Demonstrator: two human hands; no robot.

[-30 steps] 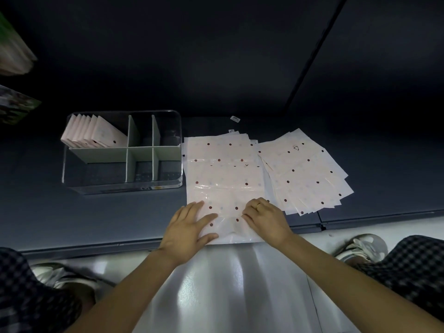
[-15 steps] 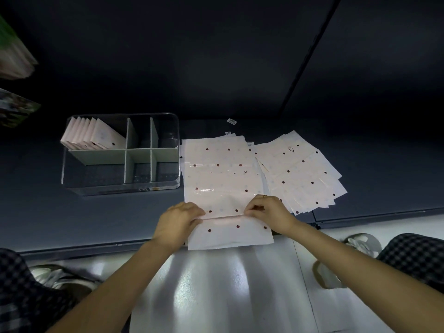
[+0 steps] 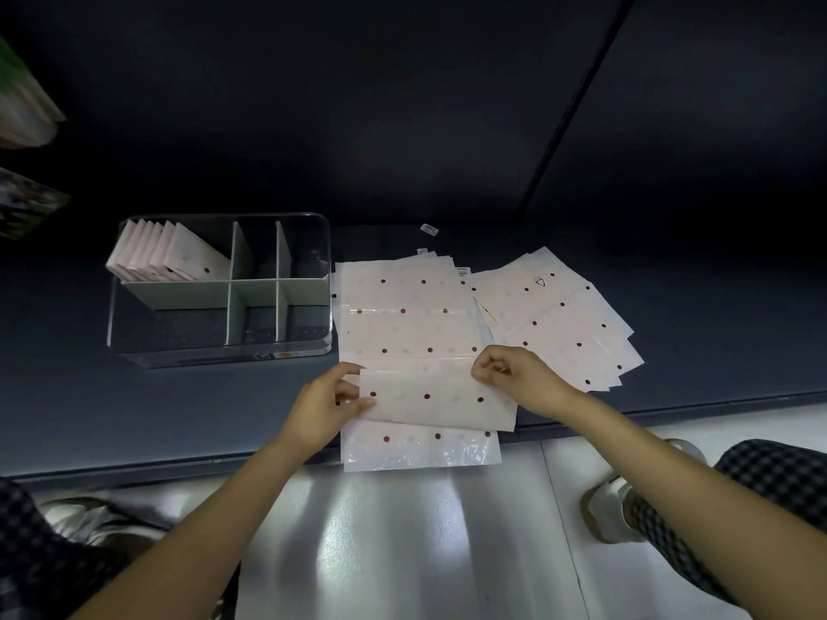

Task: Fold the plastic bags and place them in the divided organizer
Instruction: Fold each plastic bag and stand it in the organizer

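A pale pink plastic bag with dark red dots (image 3: 436,402), folded into a strip, is held just above the stack of flat bags (image 3: 405,315). My left hand (image 3: 324,407) pinches its left end and my right hand (image 3: 521,378) pinches its upper right corner. Another flat bag (image 3: 420,449) sticks out under it over the platform's front edge. The clear divided organizer (image 3: 219,351) stands to the left, with several folded bags (image 3: 165,255) upright in its back left compartment.
A second fanned pile of dotted bags (image 3: 568,319) lies right of the stack. Two small white labels (image 3: 429,229) lie behind the stack on the dark platform (image 3: 134,409). My knees and shoes show at both lower corners over a glossy floor (image 3: 402,539).
Both hands went from pressing flat on the bag's near end to pinching it; the near part has been folded up into a strip and lifted, uncovering the bag beneath.
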